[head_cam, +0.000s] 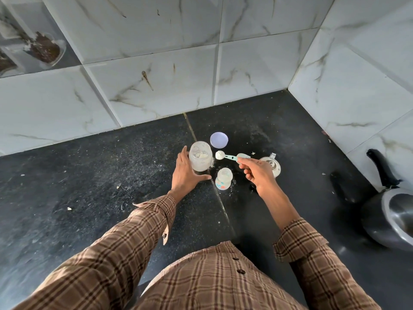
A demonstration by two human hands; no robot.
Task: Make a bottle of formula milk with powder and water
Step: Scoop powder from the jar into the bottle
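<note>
Marble-patterned wall tiles are meeting a dark stone worktop in a corner, with white specks of powder lying scattered around the working area.

Items in use:
- Powder jar: clear, open, standing upright, some powder showing inside. The left hand is steadying it, fingers wrapped around its left side and thumb lying along its base.
- Jar lid: pale lilac, lying flat just behind the jar, apart from it.
- Measuring scoop: pale blue-green, bowl heaped with white powder, hovering between the jar and the baby bottle. The right hand is pinching its handle, the grip closed on it.
- Baby bottle: small, clear, uncapped, standing upright just in front of the scoop and beside the jar. Whether it already contains powder or water cannot be told.
- Steel jug: partly hidden behind the right hand; contents cannot be told.
- Dark pan with a black handle: sitting well apart at the right edge.

Progress, as judged: jar opened and a scoop loaded, so powder dosing is underway. Remaining, it seems: tipping the scoop into the bottle, adding water, capping and mixing.
</note>
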